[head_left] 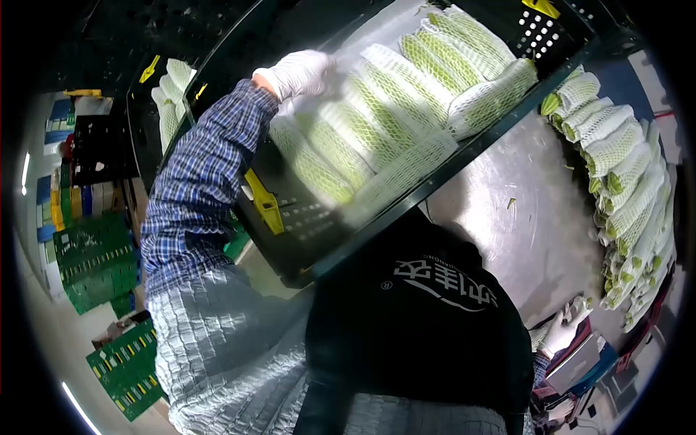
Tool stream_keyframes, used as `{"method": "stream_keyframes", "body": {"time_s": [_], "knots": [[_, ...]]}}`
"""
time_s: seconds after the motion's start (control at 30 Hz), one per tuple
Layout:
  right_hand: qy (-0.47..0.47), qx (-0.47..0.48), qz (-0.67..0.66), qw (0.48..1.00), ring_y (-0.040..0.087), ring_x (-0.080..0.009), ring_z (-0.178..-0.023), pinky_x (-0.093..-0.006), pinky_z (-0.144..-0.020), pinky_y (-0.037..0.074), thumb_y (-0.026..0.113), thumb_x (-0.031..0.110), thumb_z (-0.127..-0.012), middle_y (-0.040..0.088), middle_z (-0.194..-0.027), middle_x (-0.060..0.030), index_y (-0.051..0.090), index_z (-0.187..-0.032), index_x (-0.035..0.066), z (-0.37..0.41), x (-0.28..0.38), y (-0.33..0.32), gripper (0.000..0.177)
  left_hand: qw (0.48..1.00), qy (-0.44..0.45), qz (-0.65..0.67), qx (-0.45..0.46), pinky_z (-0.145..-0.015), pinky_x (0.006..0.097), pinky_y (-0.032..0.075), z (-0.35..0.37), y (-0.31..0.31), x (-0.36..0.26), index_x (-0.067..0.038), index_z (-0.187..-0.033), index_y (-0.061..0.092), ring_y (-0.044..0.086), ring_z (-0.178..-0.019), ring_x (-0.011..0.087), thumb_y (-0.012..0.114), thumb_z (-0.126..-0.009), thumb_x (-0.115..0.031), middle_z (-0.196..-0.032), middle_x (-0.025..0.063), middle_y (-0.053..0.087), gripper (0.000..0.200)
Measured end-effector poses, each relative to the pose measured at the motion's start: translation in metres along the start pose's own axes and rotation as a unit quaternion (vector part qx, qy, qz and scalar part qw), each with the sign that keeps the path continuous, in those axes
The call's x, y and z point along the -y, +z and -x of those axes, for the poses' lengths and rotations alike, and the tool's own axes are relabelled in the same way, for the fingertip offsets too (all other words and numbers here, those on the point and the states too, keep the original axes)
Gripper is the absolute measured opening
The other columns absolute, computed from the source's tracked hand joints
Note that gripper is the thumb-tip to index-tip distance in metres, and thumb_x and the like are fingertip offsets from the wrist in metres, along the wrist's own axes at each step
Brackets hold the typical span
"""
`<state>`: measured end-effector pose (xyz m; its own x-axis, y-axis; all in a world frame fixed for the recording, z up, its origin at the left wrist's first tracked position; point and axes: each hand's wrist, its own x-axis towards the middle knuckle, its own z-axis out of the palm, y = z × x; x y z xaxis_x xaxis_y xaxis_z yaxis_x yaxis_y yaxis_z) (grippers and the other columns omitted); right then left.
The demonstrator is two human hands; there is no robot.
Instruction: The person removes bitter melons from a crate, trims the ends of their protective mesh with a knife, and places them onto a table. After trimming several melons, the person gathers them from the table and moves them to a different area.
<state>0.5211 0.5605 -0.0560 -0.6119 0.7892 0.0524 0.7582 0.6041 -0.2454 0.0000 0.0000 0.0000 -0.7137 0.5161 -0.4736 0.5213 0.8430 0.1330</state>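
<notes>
Long pale-green vegetables (377,109) in white mesh sleeves lie side by side in a dark plastic crate (428,192); their kind is not clear. My left hand (299,75), in a white glove, is inside the crate at the far-left end of the row. Its fingers look curled and blurred, and what they hold, if anything, is hidden. At the lower right, my right hand (564,330), also gloved in white, is closed around a mesh-sleeved green vegetable (540,335), of which only parts show.
A metal tabletop (525,196) bears a long pile of mesh-sleeved vegetables (627,174) along its right side. Yellow crate latches (265,204) stick out near my left forearm. Another crate holds sleeved vegetables (172,94) at left. Green crates (94,257) stand on the floor.
</notes>
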Motion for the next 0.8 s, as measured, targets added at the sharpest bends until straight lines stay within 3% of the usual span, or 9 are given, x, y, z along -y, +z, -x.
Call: {"method": "stream_keyframes", "body": {"time_s": [0.07,0.17,0.37,0.47,0.63,0.7,0.73,0.77,0.8], "knots": [[-0.069,-0.016,-0.004,0.997,0.069,-0.0228,-0.1,-0.0332,-0.086,0.053,0.066,0.018,-0.093,0.069,-0.12,-0.0138,0.046,-0.147,0.016,-0.011,0.015,-0.003,0.057,0.995,0.007,0.021,0.095,-0.078,0.0402,0.055,0.009,0.015,-0.007,-0.002,-0.113,0.067,0.068,-0.087,0.0353,0.079,-0.075,-0.029,-0.091,0.0207,0.069,0.048],[-0.068,0.027,-0.169,0.983,0.068,-0.0164,-0.099,-0.029,-0.082,0.053,0.065,0.014,-0.095,0.07,-0.118,-0.0142,0.051,-0.143,0.015,-0.015,0.04,0.055,0.051,0.964,0.032,-0.115,0.238,-0.093,0.0361,0.052,0.03,0.023,0.012,-0.005,-0.122,0.066,0.066,-0.106,0.0297,0.06,-0.094,-0.023,-0.115,0.0211,0.068,0.033],[-0.131,0.029,-0.188,0.973,0.066,-0.016,-0.104,-0.027,-0.083,0.052,0.066,0.01,-0.095,0.068,-0.123,-0.0134,0.056,-0.139,0.01,-0.023,0.084,0.076,0.045,0.923,-0.009,-0.211,0.321,-0.083,0.0398,0.053,0.037,0.051,0.022,-0.003,-0.109,0.068,0.07,-0.091,0.0299,0.077,-0.068,-0.017,-0.094,0.012,0.072,0.045],[-0.101,0.046,-0.183,0.977,0.066,-0.0169,-0.108,-0.0271,-0.086,0.052,0.064,0.008,-0.095,0.068,-0.123,-0.0138,0.057,-0.137,0.008,-0.019,0.082,0.077,0.042,0.887,0.137,-0.337,0.286,-0.078,0.0394,0.052,0.037,0.057,0.011,-0.008,-0.095,0.07,0.07,-0.086,0.0275,0.076,-0.063,-0.017,-0.087,0.0095,0.072,0.034],[-0.134,0.069,-0.142,0.978,0.065,-0.0221,-0.113,-0.0305,-0.093,0.051,0.063,0.006,-0.094,0.066,-0.127,-0.0144,0.057,-0.136,0.004,-0.01,0.083,0.072,0.042,0.93,0.25,-0.246,0.11,-0.077,0.0412,0.053,0.065,0.089,0.004,-0.012,-0.089,0.07,0.068,-0.084,0.0295,0.071,-0.072,-0.023,-0.083,0.0092,0.069,0.02],[-0.113,0.094,-0.089,0.985,0.065,-0.0252,-0.115,-0.0331,-0.097,0.049,0.061,0.005,-0.094,0.064,-0.129,-0.0149,0.055,-0.136,0.001,-0.012,0.081,0.078,0.043,0.965,0.223,-0.122,0.07,-0.08,0.0411,0.054,0.056,0.135,0.035,-0.014,-0.092,0.069,0.069,-0.088,0.0284,0.064,-0.081,-0.025,-0.092,0.0077,0.07,0.017],[-0.085,0.098,-0.15,0.98,0.064,-0.0264,-0.115,-0.0342,-0.098,0.048,0.058,0.004,-0.095,0.064,-0.13,-0.0148,0.054,-0.136,0.0,-0.01,0.086,0.08,0.041,0.948,0.263,-0.155,0.094,-0.085,0.0394,0.054,0.05,0.143,0.046,-0.015,-0.1,0.069,0.068,-0.097,0.0262,0.058,-0.087,-0.027,-0.102,0.0056,0.07,0.021],[-0.058,0.105,-0.204,0.972,0.064,-0.0275,-0.115,-0.0353,-0.099,0.048,0.056,0.003,-0.096,0.063,-0.131,-0.0146,0.054,-0.136,-0.002,-0.009,0.088,0.08,0.04,0.935,0.214,-0.206,0.193,-0.092,0.0382,0.053,0.052,0.108,0.007,-0.015,-0.11,0.068,0.066,-0.107,0.0241,0.057,-0.09,-0.023,-0.109,0.0054,0.07,0.025],[-0.068,0.098,-0.164,0.979,0.064,-0.0257,-0.117,-0.0336,-0.1,0.048,0.057,0.002,-0.095,0.063,-0.131,-0.0141,0.053,-0.138,0.001,-0.011,0.088,0.079,0.043,0.933,0.201,-0.216,0.208,-0.092,0.0371,0.053,0.055,0.096,-0.004,-0.015,-0.113,0.067,0.066,-0.107,0.0244,0.06,-0.088,-0.022,-0.111,0.0057,0.069,0.027]]}}
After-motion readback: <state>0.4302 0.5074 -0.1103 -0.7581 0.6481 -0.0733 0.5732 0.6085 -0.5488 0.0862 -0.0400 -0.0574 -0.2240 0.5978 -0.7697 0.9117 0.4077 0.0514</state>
